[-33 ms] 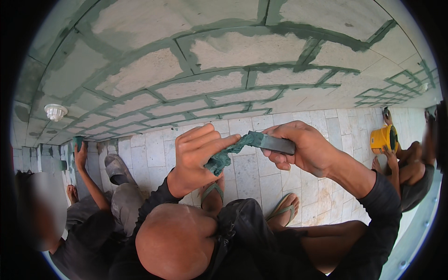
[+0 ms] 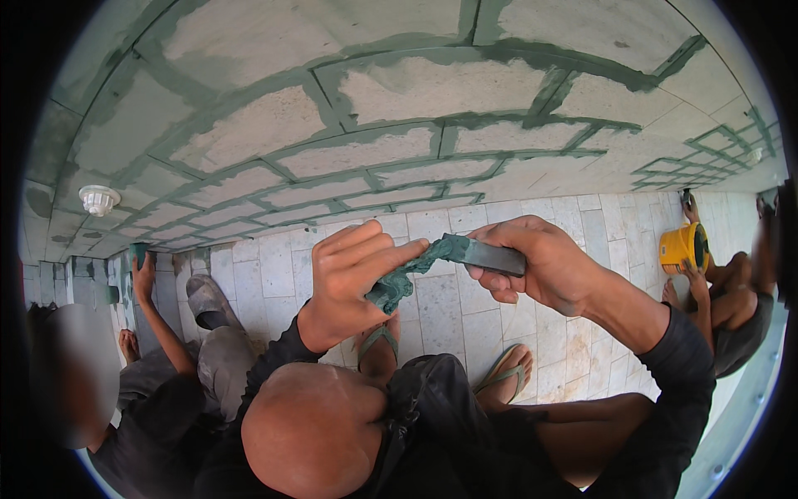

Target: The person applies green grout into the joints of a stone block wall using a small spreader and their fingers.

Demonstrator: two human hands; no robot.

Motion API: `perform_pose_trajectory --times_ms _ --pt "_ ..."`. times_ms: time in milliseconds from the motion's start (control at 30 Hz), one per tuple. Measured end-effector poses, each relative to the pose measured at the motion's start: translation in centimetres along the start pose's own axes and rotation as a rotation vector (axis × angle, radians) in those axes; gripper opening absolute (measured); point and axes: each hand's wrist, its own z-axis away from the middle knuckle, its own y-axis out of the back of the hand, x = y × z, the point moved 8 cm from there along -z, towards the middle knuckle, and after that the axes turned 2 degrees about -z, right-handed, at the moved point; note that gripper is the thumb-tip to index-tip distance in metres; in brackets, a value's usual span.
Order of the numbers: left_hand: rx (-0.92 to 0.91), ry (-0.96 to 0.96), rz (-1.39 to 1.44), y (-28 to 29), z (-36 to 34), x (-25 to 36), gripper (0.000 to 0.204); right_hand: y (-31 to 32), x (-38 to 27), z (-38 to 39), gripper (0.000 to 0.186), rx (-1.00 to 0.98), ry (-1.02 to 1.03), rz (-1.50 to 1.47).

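Note:
In the head view my left hand [image 2: 349, 274] is curled round a lumpy mass of dark green paste [image 2: 391, 291], its index finger lying along the paste's upper side. My right hand [image 2: 553, 262] grips a flat, dark grey rectangular tool [image 2: 499, 257] between thumb and fingers. The tool's left end is coated in green paste, which joins the lump at my left hand. Beyond both hands rises a pale tiled wall [image 2: 432, 83] with green paste along and around its joints.
A round white fitting [image 2: 99, 200] is on the wall. At left, a co-worker's hand [image 2: 143, 273] holds a green-smeared tool at the wall. At right, a crouching co-worker [image 2: 731, 333] holds a yellow bucket [image 2: 680, 248]. My sandalled feet stand on the tiled floor [image 2: 436, 324].

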Motion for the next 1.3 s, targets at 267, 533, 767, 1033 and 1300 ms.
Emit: perform_pose_trajectory --times_ms 267,533,767,1033,1300 --pt "-0.062 -0.081 -0.247 -0.1 -0.4 1.2 0.052 -0.3 0.3 0.2 0.03 0.008 -0.01 -0.037" --pt "-0.063 -0.136 -0.287 -0.4 -0.3 1.6 0.051 0.2 -0.9 0.6 0.03 0.018 0.051 -0.092" --pt "0.085 0.08 -0.027 1.0 -0.5 -0.9 0.041 0.7 -3.0 1.0 0.039 -0.168 0.246 -0.14" --pt "0.176 0.288 0.122 7.5 -4.3 -1.3 0.014 0.9 -11.8 4.9 0.046 -0.611 0.715 -0.195" --pt "0.511 0.28 0.311 16.6 -9.2 5.7 0.045 10.0 -15.8 16.9 0.05 0.118 1.612 -0.134"
